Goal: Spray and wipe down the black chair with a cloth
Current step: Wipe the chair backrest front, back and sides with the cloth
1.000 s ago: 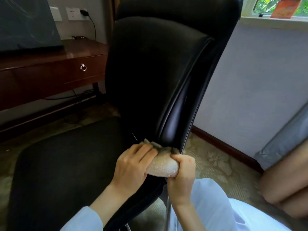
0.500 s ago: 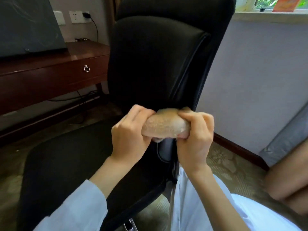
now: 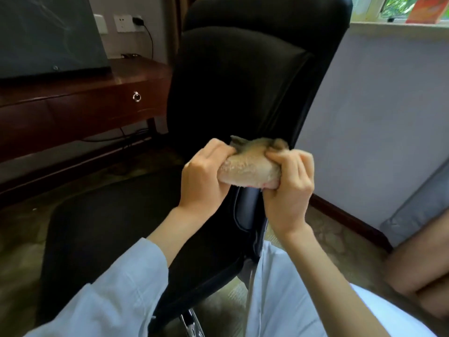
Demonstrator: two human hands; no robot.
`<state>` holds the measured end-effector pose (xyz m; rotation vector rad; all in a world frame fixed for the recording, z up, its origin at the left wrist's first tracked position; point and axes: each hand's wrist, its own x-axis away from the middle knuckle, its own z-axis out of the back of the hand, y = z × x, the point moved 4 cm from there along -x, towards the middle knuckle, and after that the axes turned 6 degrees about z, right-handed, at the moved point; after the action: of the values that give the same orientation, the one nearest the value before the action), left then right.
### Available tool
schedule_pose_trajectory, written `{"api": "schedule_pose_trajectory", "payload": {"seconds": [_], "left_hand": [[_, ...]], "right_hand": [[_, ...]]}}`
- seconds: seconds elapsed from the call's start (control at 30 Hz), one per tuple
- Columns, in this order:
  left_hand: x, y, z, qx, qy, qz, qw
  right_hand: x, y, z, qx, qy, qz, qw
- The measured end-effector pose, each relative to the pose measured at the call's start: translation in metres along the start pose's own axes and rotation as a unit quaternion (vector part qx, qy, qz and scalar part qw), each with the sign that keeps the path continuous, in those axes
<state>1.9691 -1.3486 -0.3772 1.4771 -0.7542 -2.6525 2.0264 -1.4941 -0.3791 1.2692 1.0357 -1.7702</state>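
The black chair [image 3: 233,76] fills the middle of the view, its backrest upright and its seat [image 3: 104,229] low on the left. A bunched beige cloth [image 3: 250,166] is wrapped over the right side edge of the backrest. My left hand [image 3: 204,181] grips the cloth's left end from the front of the backrest. The cloth's right end is gripped by my right hand [image 3: 289,186], fingers curled over it at the backrest's outer edge. No spray bottle is in view.
A dark wooden desk [image 3: 80,100] with a ring-pull drawer stands at the left, a dark screen [image 3: 46,32] on it. Cables run under it. A pale wall and windowsill [image 3: 398,25] are at the right, a grey cushion [image 3: 418,210] lower right, patterned carpet below.
Both hands slid the cloth up the backrest's right edge from near the seat to mid-height, then stayed at about that height over the last half second.
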Motion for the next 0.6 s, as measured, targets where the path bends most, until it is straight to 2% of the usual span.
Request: {"api": "schedule_pose_trajectory", "payload": {"seconds": [0.2, 0.3, 0.4, 0.47, 0.53, 0.6], "left_hand": [[0.075, -0.02, -0.021, -0.06, -0.027, -0.009, 0.998], [0.108, -0.035, -0.037, -0.076, -0.07, 0.009, 0.995], [0.141, -0.055, -0.064, -0.09, -0.151, 0.107, 0.979], [0.157, -0.066, -0.079, -0.082, -0.176, 0.183, 0.964], [0.162, -0.072, -0.087, -0.069, -0.168, 0.249, 0.951], [0.166, -0.076, -0.094, -0.078, -0.187, 0.276, 0.94]], "right_hand": [[0.096, 0.012, -0.012, -0.023, -0.07, -0.068, 0.995], [0.135, 0.018, -0.019, -0.023, -0.101, -0.09, 0.991], [0.176, 0.027, -0.026, 0.007, -0.15, -0.112, 0.982], [0.196, 0.033, -0.033, 0.026, -0.169, -0.142, 0.975], [0.212, 0.036, -0.04, 0.035, -0.176, -0.193, 0.965], [0.232, 0.035, -0.046, 0.028, -0.191, -0.283, 0.94]]}}
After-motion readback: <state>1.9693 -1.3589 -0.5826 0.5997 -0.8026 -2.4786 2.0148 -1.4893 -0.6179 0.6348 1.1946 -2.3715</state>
